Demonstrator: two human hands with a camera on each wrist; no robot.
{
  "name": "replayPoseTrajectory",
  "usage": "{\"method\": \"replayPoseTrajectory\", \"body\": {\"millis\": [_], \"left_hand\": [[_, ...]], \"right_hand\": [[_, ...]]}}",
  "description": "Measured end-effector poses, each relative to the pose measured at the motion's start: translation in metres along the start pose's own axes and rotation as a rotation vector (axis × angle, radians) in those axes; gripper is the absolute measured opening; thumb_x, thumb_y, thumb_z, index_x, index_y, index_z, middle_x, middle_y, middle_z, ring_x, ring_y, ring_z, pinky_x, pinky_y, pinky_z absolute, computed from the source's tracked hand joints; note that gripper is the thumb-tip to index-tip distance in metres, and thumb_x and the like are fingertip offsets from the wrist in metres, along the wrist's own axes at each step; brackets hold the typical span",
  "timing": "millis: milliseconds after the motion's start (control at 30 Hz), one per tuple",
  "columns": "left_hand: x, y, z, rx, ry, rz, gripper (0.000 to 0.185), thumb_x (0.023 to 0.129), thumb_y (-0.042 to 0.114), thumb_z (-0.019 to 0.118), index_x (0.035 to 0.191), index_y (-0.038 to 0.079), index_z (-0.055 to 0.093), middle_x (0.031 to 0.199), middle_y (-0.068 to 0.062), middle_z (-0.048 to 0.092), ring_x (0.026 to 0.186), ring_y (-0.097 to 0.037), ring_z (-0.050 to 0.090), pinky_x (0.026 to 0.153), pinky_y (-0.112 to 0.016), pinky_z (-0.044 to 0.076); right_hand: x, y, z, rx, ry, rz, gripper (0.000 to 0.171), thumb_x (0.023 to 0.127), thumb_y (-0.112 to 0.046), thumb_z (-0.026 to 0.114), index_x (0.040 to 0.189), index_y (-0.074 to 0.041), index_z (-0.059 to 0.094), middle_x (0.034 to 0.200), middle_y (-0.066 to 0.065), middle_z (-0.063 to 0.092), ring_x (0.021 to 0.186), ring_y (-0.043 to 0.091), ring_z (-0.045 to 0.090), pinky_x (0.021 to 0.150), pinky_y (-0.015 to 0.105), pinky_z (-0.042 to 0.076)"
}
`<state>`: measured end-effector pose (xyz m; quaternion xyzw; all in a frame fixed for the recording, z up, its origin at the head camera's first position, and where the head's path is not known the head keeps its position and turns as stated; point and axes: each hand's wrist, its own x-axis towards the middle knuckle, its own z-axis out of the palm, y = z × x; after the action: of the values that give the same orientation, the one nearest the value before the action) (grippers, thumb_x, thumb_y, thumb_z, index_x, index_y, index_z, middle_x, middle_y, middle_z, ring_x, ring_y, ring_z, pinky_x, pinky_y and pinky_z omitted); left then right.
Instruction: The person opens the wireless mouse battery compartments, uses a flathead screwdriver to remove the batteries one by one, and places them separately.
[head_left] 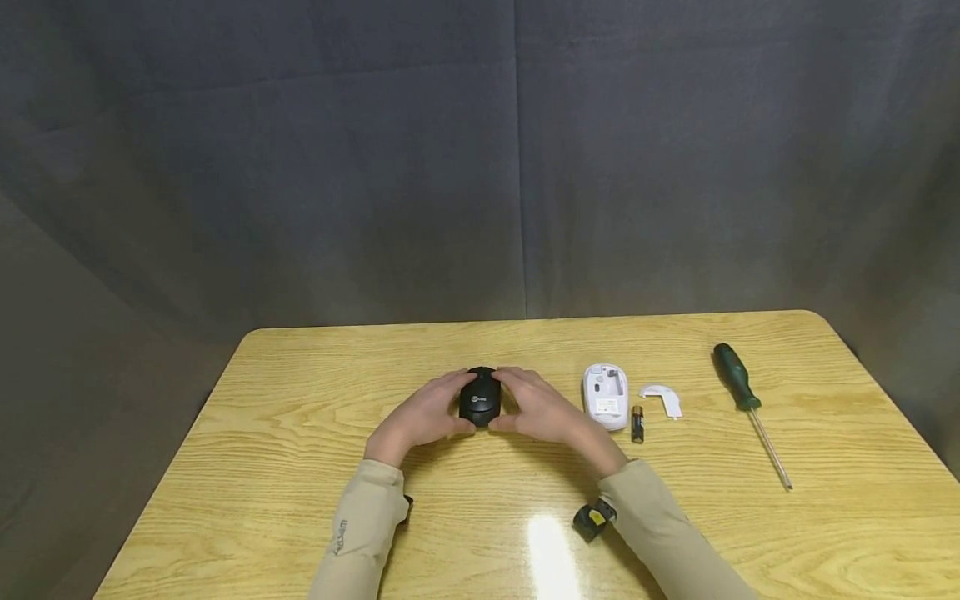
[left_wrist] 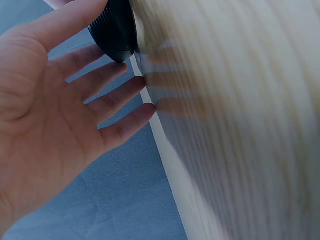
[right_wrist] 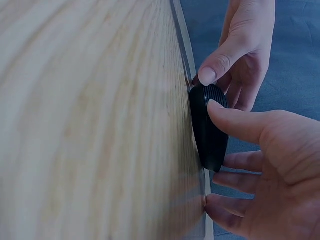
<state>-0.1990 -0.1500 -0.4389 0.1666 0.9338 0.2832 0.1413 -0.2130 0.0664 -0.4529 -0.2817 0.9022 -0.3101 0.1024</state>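
A black computer mouse (head_left: 479, 408) with a small light logo lies on the wooden table between both hands. From its left side my left hand (head_left: 420, 417) holds it, thumb near the rear end and fingertips near the front. My right hand (head_left: 546, 410) holds the opposite side in the same manner. In the right wrist view the two thumbs meet the ribbed side of the mouse (right_wrist: 209, 130), and the lower fingers of the right hand (right_wrist: 275, 165) extend past it. The left wrist view shows only part of the mouse (left_wrist: 115, 32), above the spread lower fingers of the left hand (left_wrist: 55, 100).
Right of the hands lies a white mouse (head_left: 607, 407), underside up with its battery bay uncovered. Beside it are a dark battery (head_left: 637, 424) and a curved white cover (head_left: 663, 396). A green-handled screwdriver (head_left: 735, 375) lies farther right. A dark curtain (head_left: 375, 192) hangs behind the table.
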Motion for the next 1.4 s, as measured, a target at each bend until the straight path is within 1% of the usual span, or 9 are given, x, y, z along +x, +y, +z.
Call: {"method": "replayPoseTrajectory", "body": {"millis": [233, 367, 467, 600, 767, 933, 1067, 1233, 1400], "left_hand": [[0.0014, 0.0015, 0.0014, 0.011, 0.001, -0.015, 0.080, 0.090, 0.018, 0.083, 0.158, 0.007, 0.041, 0.164, -0.015, 0.035, 0.150, -0.036, 0.034, 0.120, -0.053, 0.032], [0.0016, 0.0033, 0.0015, 0.028, 0.008, -0.001, 0.081, 0.089, 0.014, 0.084, 0.158, 0.005, 0.041, 0.163, -0.016, 0.036, 0.149, -0.038, 0.035, 0.119, -0.054, 0.033], [0.0010, 0.0045, 0.0016, 0.033, 0.017, 0.017, 0.084, 0.087, 0.011, 0.085, 0.158, 0.004, 0.041, 0.162, -0.016, 0.039, 0.147, -0.038, 0.037, 0.118, -0.054, 0.035], [0.0007, 0.0051, 0.0021, 0.035, 0.016, 0.021, 0.086, 0.086, 0.011, 0.085, 0.158, 0.004, 0.039, 0.161, -0.015, 0.041, 0.147, -0.037, 0.039, 0.118, -0.053, 0.036], [0.0007, 0.0064, 0.0016, 0.051, 0.003, 0.022, 0.084, 0.085, 0.011, 0.087, 0.156, 0.002, 0.042, 0.160, -0.016, 0.041, 0.146, -0.037, 0.040, 0.117, -0.053, 0.036], [0.0001, 0.0084, 0.0015, 0.065, 0.000, 0.014, 0.084, 0.085, 0.009, 0.087, 0.156, 0.003, 0.043, 0.160, -0.015, 0.041, 0.145, -0.037, 0.040, 0.117, -0.052, 0.037], [-0.0003, 0.0097, 0.0024, 0.087, 0.010, 0.023, 0.082, 0.083, 0.005, 0.087, 0.154, 0.003, 0.045, 0.158, -0.016, 0.043, 0.143, -0.038, 0.042, 0.115, -0.053, 0.039], [-0.0002, 0.0094, 0.0030, 0.109, 0.018, 0.025, 0.079, 0.085, 0.003, 0.085, 0.154, 0.004, 0.046, 0.157, -0.016, 0.045, 0.142, -0.038, 0.044, 0.115, -0.053, 0.040], [-0.0013, 0.0083, 0.0014, 0.075, 0.016, 0.038, 0.075, 0.088, 0.003, 0.082, 0.154, 0.004, 0.046, 0.156, -0.016, 0.046, 0.142, -0.036, 0.045, 0.115, -0.051, 0.040]], "right_hand": [[0.0000, -0.0002, 0.0031, 0.020, 0.025, -0.024, 0.078, 0.090, -0.022, 0.083, 0.151, 0.007, 0.044, 0.155, 0.028, 0.043, 0.144, 0.047, 0.038, 0.118, 0.059, 0.033], [-0.0001, -0.0007, 0.0052, 0.025, 0.035, -0.027, 0.083, 0.088, -0.021, 0.085, 0.152, 0.008, 0.042, 0.157, 0.029, 0.039, 0.145, 0.048, 0.036, 0.118, 0.060, 0.031], [0.0002, -0.0008, 0.0069, 0.025, 0.036, -0.009, 0.085, 0.087, -0.021, 0.086, 0.153, 0.007, 0.041, 0.159, 0.029, 0.036, 0.146, 0.048, 0.034, 0.119, 0.061, 0.029], [0.0008, -0.0007, 0.0085, 0.034, 0.035, 0.010, 0.087, 0.085, -0.021, 0.087, 0.153, 0.006, 0.041, 0.161, 0.027, 0.033, 0.147, 0.047, 0.032, 0.120, 0.061, 0.028], [0.0016, -0.0008, 0.0087, 0.027, 0.020, -0.010, 0.091, 0.083, -0.022, 0.090, 0.153, 0.006, 0.040, 0.162, 0.026, 0.032, 0.148, 0.047, 0.031, 0.119, 0.062, 0.028], [0.0019, -0.0003, 0.0088, 0.016, 0.013, -0.029, 0.091, 0.083, -0.022, 0.090, 0.153, 0.008, 0.039, 0.161, 0.028, 0.033, 0.148, 0.048, 0.031, 0.118, 0.064, 0.028], [0.0016, 0.0008, 0.0095, 0.008, 0.018, -0.042, 0.090, 0.084, -0.022, 0.089, 0.153, 0.008, 0.039, 0.161, 0.028, 0.033, 0.147, 0.048, 0.032, 0.117, 0.065, 0.029], [0.0005, 0.0015, 0.0083, -0.010, 0.021, -0.054, 0.090, 0.084, -0.025, 0.089, 0.153, 0.007, 0.040, 0.160, 0.028, 0.035, 0.146, 0.048, 0.034, 0.117, 0.062, 0.031], [0.0008, 0.0042, 0.0040, 0.046, 0.012, -0.091, 0.089, 0.087, -0.026, 0.087, 0.152, 0.012, 0.040, 0.157, 0.031, 0.038, 0.145, 0.047, 0.038, 0.118, 0.057, 0.033]]}}
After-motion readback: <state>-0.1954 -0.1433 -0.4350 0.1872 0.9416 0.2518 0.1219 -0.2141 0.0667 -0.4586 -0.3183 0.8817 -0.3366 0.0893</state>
